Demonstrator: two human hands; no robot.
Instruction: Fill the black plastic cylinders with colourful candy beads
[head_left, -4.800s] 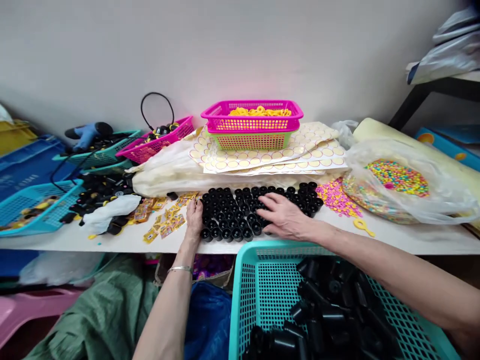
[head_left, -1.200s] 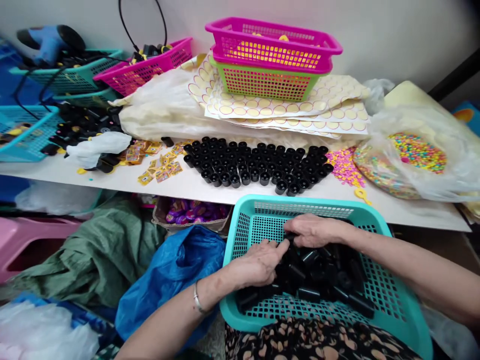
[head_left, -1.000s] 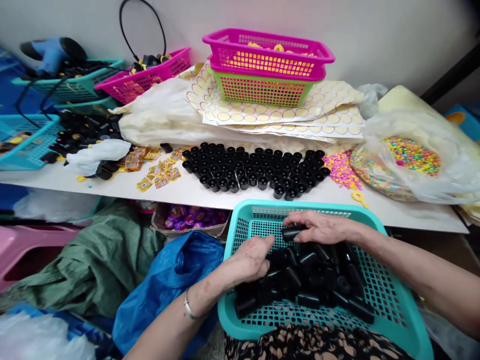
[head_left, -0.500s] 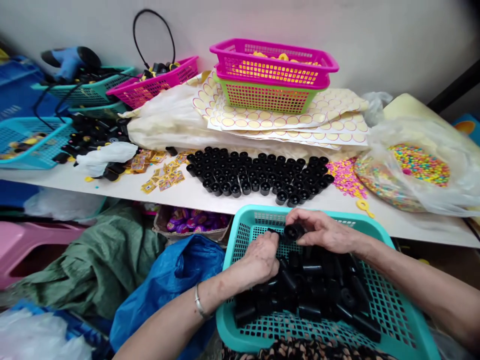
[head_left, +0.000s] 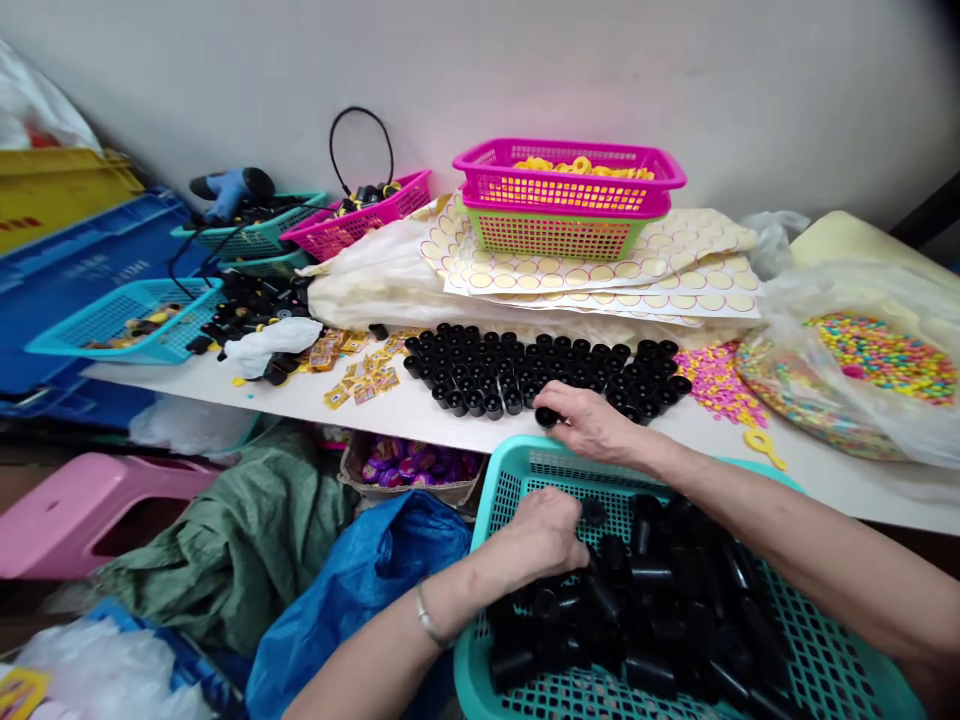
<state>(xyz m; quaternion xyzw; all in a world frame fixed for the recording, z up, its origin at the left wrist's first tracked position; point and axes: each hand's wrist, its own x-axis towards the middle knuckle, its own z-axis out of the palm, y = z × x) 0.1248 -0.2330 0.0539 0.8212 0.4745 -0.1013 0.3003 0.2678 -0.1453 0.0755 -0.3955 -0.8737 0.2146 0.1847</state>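
Gripping one black cup [head_left: 546,416] between thumb and fingers of the right hand [head_left: 589,425], just beyond the far rim of the big turquoise basket [head_left: 517,446], at the front edge of the worktop [head_left: 412,425]. Cannot tell whether touching down or held just above. Down inside the basket with the left hand [head_left: 544,535], among loose black cups [head_left: 652,575]; partly hidden, so cannot tell whether closed on one.

Seemingly at the step of moving cups from the basket to the standing rows [head_left: 480,365] beyond it, with many left inside. Probably calls next for setting the held cup upright against the front row, without tipping neighbours, then letting go.

Only a narrow strip of worktop between the front row and the basket's far rim, with a drop-off at the edge. More bare surface beyond and left of the basket, short of the yellow packets [head_left: 367,375]. Tighter beyond and right of the basket: pink pieces [head_left: 716,385] close against the rows, then a yellow ring wand [head_left: 759,441] and a bag of beads [head_left: 877,350]. Farther beyond the basket, bounded by a pale plastic bundle [head_left: 375,285].
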